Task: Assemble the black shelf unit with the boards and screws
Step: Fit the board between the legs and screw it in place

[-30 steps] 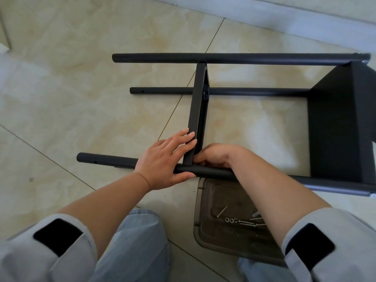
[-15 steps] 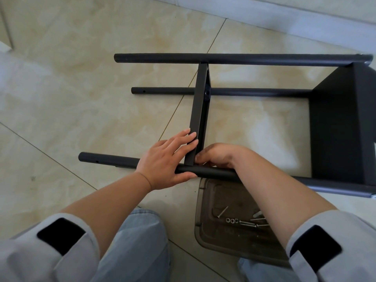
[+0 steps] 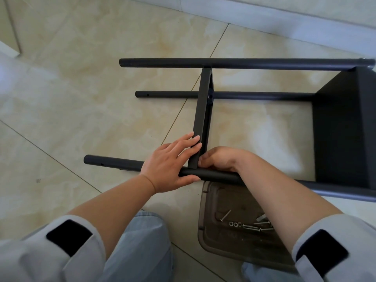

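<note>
Black shelf unit (image 3: 343, 129) lying sideways on tiled floor (image 3: 81, 98). Left hand (image 3: 171, 165): straight fingers against middle board (image 3: 201, 119), thumb under nearest pole (image 3: 114, 162). Right hand (image 3: 221, 159) curled behind board; grip unclear. Screws (image 3: 251, 227) in brown tray (image 3: 205, 220). No legible writing.

Grey sleeves (image 3: 333, 231) w/ black patches; prob. pale jeans (image 3: 140, 247).

Left hand (image 3: 169, 166) steadies board (image 3: 200, 119) on pole (image 3: 213, 176); right hand (image 3: 220, 158) beside.
</note>
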